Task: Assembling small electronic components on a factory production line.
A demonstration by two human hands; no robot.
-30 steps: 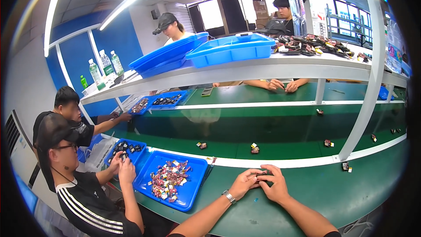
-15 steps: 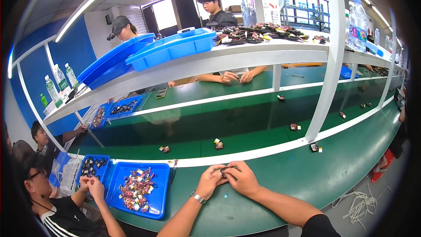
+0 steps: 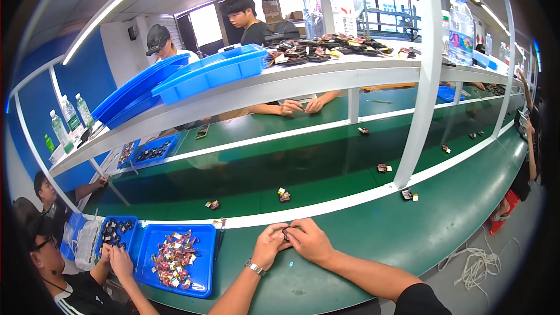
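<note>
My left hand (image 3: 268, 247), with a metal-banded watch on its wrist, and my right hand (image 3: 310, 241) meet over the green worktop. Both pinch a small dark part (image 3: 286, 234) between their fingertips; the fingers cover most of it, so its kind stays unclear. Left of my hands lies a blue tray (image 3: 202, 268) heaped with small red-brown pieces (image 3: 175, 256) bearing white and yellow tags. To my right, near the white rail, sits a small dark piece with a white and yellow tag (image 3: 407, 195).
Several tagged pieces (image 3: 284, 196) lie on the dark green belt (image 3: 332, 181) beyond the white rail. A white post (image 3: 421, 93) rises right of my hands to a shelf with blue trays (image 3: 216, 73) and bottles. A co-worker's hands (image 3: 116, 258) work at left, beside black parts (image 3: 118, 231).
The whole view has shifted slightly, so most things sit further left in the picture. My hands stay together on the small dark part. A person across the belt has lowered their head.
</note>
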